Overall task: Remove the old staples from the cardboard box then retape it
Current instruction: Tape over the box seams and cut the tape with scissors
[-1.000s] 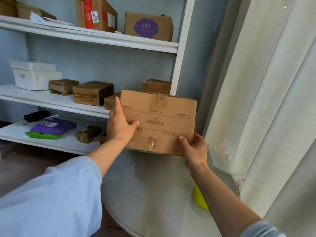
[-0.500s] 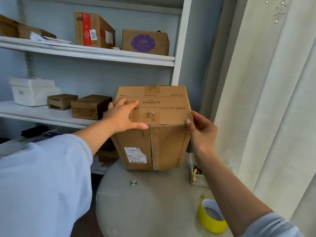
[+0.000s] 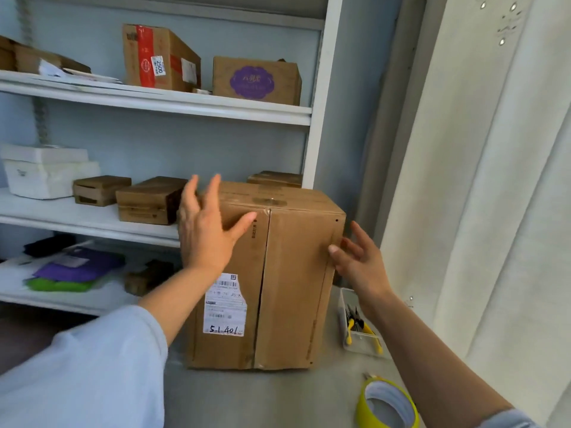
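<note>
The brown cardboard box (image 3: 290, 273) stands on end on the grey round table (image 3: 265, 396), its flap seam running down the side facing me and a white shipping label low on its left half. My left hand (image 3: 205, 233) is spread with straight fingers over the box's upper left corner. My right hand (image 3: 358, 264) has loose, straight fingers beside the box's right edge, the thumb tip touching it. A roll of yellow tape (image 3: 387, 404) lies on the table at the front right.
A small clear tray (image 3: 355, 344) with yellow-handled pliers sits right of the box. White shelves (image 3: 92, 217) behind hold several cardboard boxes, a white container and purple and green packets. A pale curtain (image 3: 494, 180) hangs close on the right.
The box was turned over in both hands and set down upright on the table. Both hands have let go of it and now lie loosely at its upper left corner and right edge.
</note>
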The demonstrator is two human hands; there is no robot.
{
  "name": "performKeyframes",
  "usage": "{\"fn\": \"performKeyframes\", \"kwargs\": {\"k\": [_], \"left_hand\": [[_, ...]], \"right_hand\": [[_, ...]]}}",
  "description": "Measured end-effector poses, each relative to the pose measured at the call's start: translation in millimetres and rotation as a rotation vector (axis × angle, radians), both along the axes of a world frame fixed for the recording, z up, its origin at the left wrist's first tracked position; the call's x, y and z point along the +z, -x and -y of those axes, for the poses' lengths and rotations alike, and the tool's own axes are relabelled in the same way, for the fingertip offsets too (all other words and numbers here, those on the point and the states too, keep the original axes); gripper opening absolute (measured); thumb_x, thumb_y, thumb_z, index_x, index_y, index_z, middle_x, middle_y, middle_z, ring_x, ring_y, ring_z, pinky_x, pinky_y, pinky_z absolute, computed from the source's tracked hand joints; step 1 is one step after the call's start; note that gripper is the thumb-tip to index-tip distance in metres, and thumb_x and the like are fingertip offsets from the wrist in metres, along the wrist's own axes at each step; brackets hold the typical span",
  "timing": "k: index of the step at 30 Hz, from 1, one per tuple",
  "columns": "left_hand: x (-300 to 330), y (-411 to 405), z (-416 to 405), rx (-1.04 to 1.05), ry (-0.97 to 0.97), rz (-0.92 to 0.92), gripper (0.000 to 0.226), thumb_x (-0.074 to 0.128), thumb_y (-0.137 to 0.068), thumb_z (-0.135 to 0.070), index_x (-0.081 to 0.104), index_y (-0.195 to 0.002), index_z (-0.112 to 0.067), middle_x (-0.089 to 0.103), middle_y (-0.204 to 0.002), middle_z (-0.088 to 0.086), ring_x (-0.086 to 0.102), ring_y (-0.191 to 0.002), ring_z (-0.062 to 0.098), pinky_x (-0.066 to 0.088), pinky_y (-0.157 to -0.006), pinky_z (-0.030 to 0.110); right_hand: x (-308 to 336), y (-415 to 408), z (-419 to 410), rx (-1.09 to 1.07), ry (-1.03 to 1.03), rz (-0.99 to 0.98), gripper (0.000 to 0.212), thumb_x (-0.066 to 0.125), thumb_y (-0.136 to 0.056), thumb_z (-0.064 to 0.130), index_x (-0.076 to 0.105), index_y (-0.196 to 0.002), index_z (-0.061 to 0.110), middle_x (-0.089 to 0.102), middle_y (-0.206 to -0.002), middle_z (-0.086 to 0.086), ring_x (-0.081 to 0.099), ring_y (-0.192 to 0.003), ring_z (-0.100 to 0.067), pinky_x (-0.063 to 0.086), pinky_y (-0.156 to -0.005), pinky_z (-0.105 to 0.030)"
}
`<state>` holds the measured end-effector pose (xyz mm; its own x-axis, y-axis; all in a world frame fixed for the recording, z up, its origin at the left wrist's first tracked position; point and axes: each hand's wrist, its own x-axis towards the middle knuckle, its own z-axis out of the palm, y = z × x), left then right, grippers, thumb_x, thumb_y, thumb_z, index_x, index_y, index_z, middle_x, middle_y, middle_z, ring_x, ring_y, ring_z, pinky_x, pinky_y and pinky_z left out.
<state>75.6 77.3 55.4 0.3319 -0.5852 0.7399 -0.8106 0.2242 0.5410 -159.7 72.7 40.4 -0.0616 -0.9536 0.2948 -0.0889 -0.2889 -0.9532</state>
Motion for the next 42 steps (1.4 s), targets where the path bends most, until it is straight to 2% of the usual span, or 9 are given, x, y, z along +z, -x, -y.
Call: {"fn": "performKeyframes", "kwargs": {"k": [5, 13, 20, 22, 26, 28, 31, 37, 42], "left_hand": [[-57.0, 8.6, -8.7, -0.052, -0.086, -0.511, 0.104, 0.068, -0.082, -0.039, -0.009, -0.151, -0.024, 0.017, -0.153, 0.015, 0.031, -0.135, 0.033, 0.034, -0.104, 0.046], [-81.0, -4.7, -15.4, 0.003, -0.166, -0.617, 0.079, 0.079, -0.073, -0.029, 0.031, -0.132, -0.007, 0.05, -0.128, 0.014, 0.051, -0.117, 0.032, 0.042, -0.088, 0.037], [5.4, -0.3, 2.7, 0.113, -0.312, -0.27, 0.098, 0.067, -0.07, -0.064, 0.024, -0.145, -0.018, 0.033, -0.147, 0.011, 0.029, -0.135, 0.033, 0.025, -0.11, 0.046], [16.3, 13.3, 10.2, 0.155, -0.326, -0.132, 0.102, 0.063, -0.069, -0.07, 0.023, -0.147, -0.019, 0.03, -0.149, 0.011, 0.023, -0.138, 0.033, 0.014, -0.114, 0.046], [19.6, 34.4, 24.2, 0.148, -0.409, 0.192, 0.093, 0.054, -0.071, -0.076, 0.03, -0.143, -0.022, 0.031, -0.147, 0.015, 0.022, -0.138, 0.034, 0.007, -0.116, 0.046], [12.4, 43.5, 30.2, 0.12, -0.528, 0.365, 0.091, 0.048, -0.071, -0.08, 0.031, -0.144, -0.027, 0.025, -0.151, 0.016, 0.017, -0.14, 0.036, 0.005, -0.117, 0.048], [-4.7, 50.0, 36.7, 0.112, -0.705, 0.557, 0.093, 0.039, -0.071, -0.085, 0.026, -0.147, -0.033, 0.012, -0.156, 0.017, 0.008, -0.143, 0.039, 0.002, -0.116, 0.049], [-6.4, 58.0, 48.7, -0.113, -1.185, 0.559, 0.108, 0.027, -0.065, -0.091, 0.007, -0.151, -0.029, 0.0, -0.159, 0.011, 0.0, -0.145, 0.037, 0.008, -0.115, 0.058], [-41.7, 92.8, 36.7, -0.152, -1.251, 0.671, 0.124, 0.051, -0.065, -0.082, -0.016, -0.149, -0.021, -0.016, -0.156, 0.016, -0.01, -0.142, 0.046, 0.009, -0.111, 0.066]], "right_hand": [[-42.8, -3.8, 1.2, 0.122, -0.202, -0.165, 0.075, 0.07, -0.083, 0.034, 0.031, -0.145, 0.019, 0.044, -0.143, 0.001, 0.042, -0.133, -0.02, 0.037, -0.11, -0.041], [-53.9, -16.9, -4.1, -0.091, -0.167, -0.393, 0.054, 0.062, -0.091, 0.035, 0.046, -0.138, 0.013, 0.055, -0.134, -0.002, 0.052, -0.123, -0.023, 0.044, -0.103, -0.045], [-24.5, -3.2, -18.9, -0.138, -0.081, -0.358, 0.03, 0.073, -0.083, 0.032, 0.071, -0.095, 0.003, 0.073, -0.083, -0.008, 0.071, -0.07, -0.019, 0.061, -0.07, -0.038], [-26.4, 3.2, -26.4, -0.086, -0.088, -0.274, 0.033, 0.074, -0.083, 0.024, 0.065, -0.107, 0.004, 0.071, -0.088, -0.009, 0.072, -0.069, -0.022, 0.061, -0.063, -0.037], [-38.5, 13.6, -33.4, 0.028, -0.226, -0.207, 0.084, 0.077, -0.08, 0.018, 0.021, -0.142, 0.028, 0.06, -0.113, -0.014, 0.07, -0.067, -0.025, 0.055, -0.047, -0.027], [-49.0, 12.1, -37.5, 0.085, -0.322, -0.22, 0.089, 0.072, -0.084, 0.017, 0.009, -0.145, 0.031, 0.056, -0.119, -0.019, 0.07, -0.061, -0.022, 0.057, -0.048, -0.029], [-67.0, 8.5, -44.0, 0.134, -0.424, -0.206, 0.063, 0.067, -0.089, 0.017, 0.026, -0.136, 0.021, 0.062, -0.108, -0.022, 0.066, -0.053, -0.019, 0.06, -0.057, -0.036], [-69.1, -5.5, -31.4, 0.103, -0.358, -0.377, 0.042, 0.07, -0.086, 0.023, 0.046, -0.119, 0.014, 0.066, -0.107, -0.016, 0.072, -0.074, -0.022, 0.058, -0.054, -0.027], [-116.7, -28.6, -24.1, 0.211, -0.549, -0.601, 0.036, 0.07, -0.076, 0.034, 0.061, -0.105, 0.015, 0.069, -0.106, -0.008, 0.07, -0.09, -0.022, 0.059, -0.067, -0.037]]}}
